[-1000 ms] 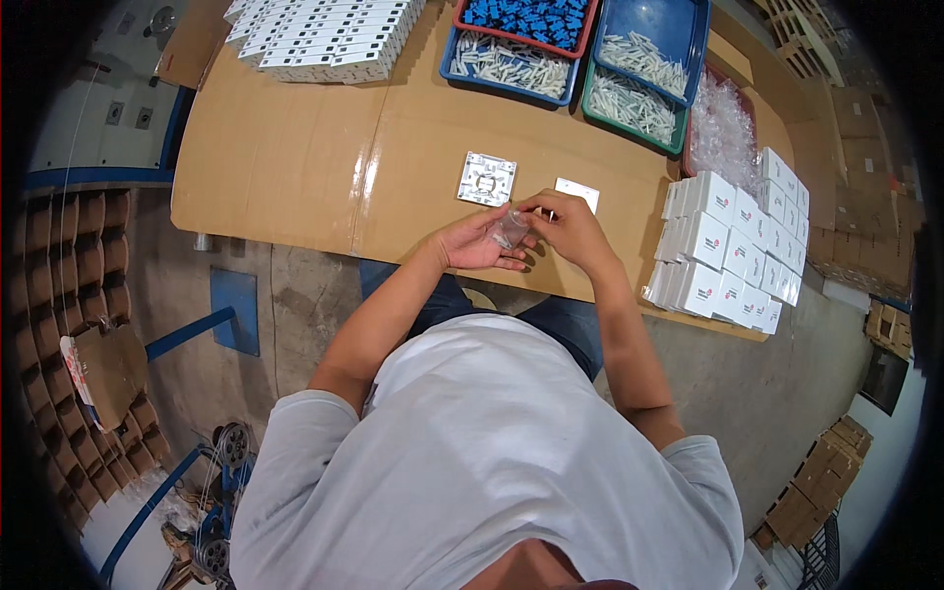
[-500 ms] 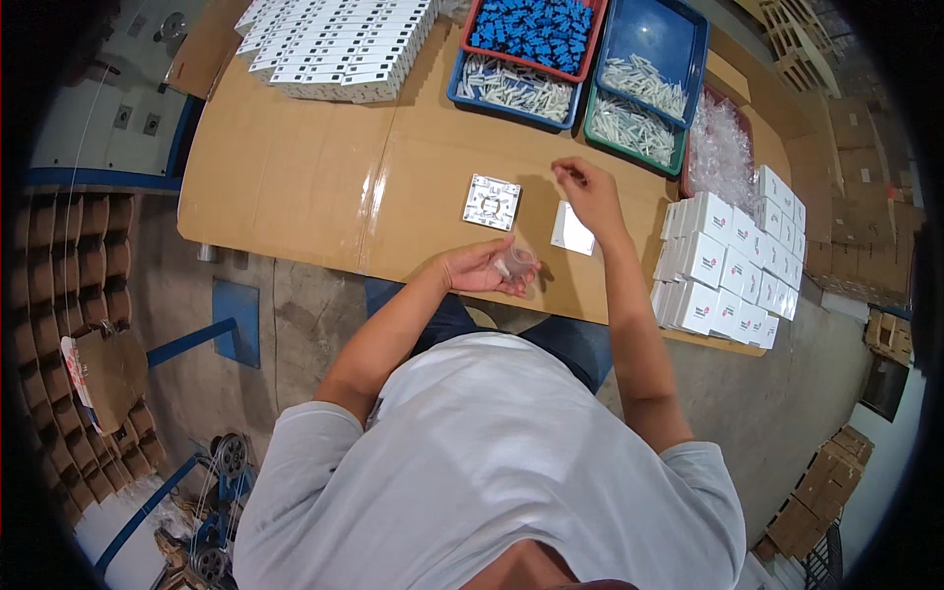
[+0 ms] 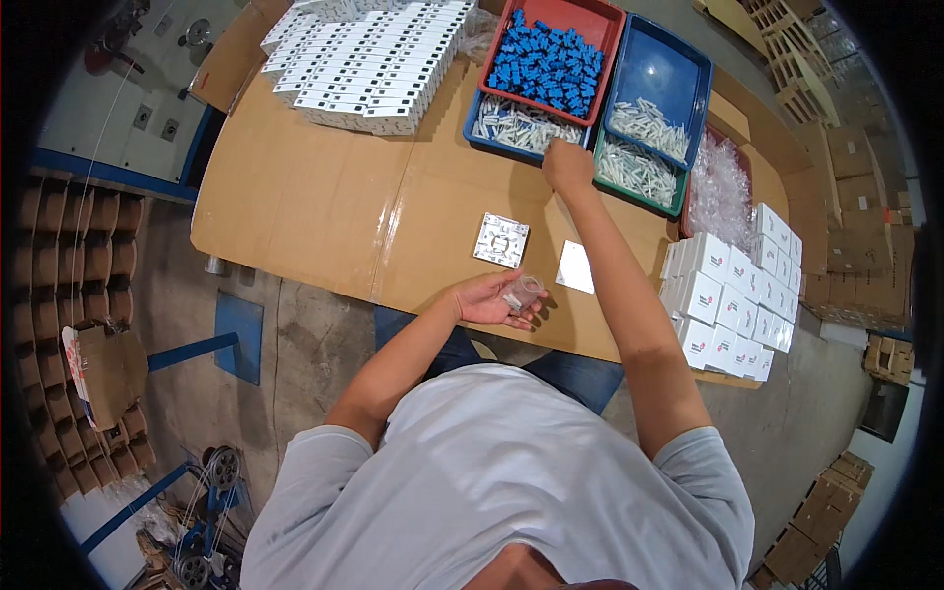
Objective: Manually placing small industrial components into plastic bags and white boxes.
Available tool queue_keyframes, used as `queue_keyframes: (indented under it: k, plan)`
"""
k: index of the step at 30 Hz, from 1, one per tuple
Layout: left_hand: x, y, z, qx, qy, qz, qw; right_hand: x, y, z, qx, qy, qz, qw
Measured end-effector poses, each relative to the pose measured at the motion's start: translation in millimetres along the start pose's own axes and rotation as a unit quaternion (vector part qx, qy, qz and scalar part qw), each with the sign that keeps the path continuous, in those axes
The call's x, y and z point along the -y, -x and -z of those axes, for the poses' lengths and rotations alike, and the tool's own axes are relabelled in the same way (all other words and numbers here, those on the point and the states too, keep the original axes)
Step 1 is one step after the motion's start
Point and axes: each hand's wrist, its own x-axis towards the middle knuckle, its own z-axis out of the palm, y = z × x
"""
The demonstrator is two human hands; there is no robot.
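My left hand [image 3: 494, 298] rests palm up at the near edge of the cardboard-covered table [image 3: 324, 206] and holds a small clear plastic bag [image 3: 523, 292]. My right hand [image 3: 567, 163] is stretched far forward, fingers down at the rim of the blue tray of small white parts [image 3: 521, 126]; whether it grips anything is hidden. A white square plate [image 3: 501, 240] and a plain white card [image 3: 575, 267] lie on the table between the two hands.
A red tray of blue parts [image 3: 551, 61], a blue tray [image 3: 657, 93] and a green tray [image 3: 637, 175] of white parts stand at the back. White boxes [image 3: 733, 290] are stacked right, flat white boxes [image 3: 369, 59] at back left, clear bags [image 3: 723, 187] far right.
My right hand has left the bag at the left hand and reached forward across the table to the blue tray. The left hand stays near the table edge with the bag.
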Motion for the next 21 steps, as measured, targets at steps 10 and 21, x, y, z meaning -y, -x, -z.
queue_keyframes:
  k: [10, 21]
  plan:
    - [-5, -3, -5, 0.017, 0.0, -0.009, 1.0, -13, -38, -16, 0.025, -0.262, 0.0, 0.965]
    - [-5, -3, -6, 0.015, 0.036, -0.022, 0.999, -54, -31, -20, -0.014, -0.489, 0.005, 0.872]
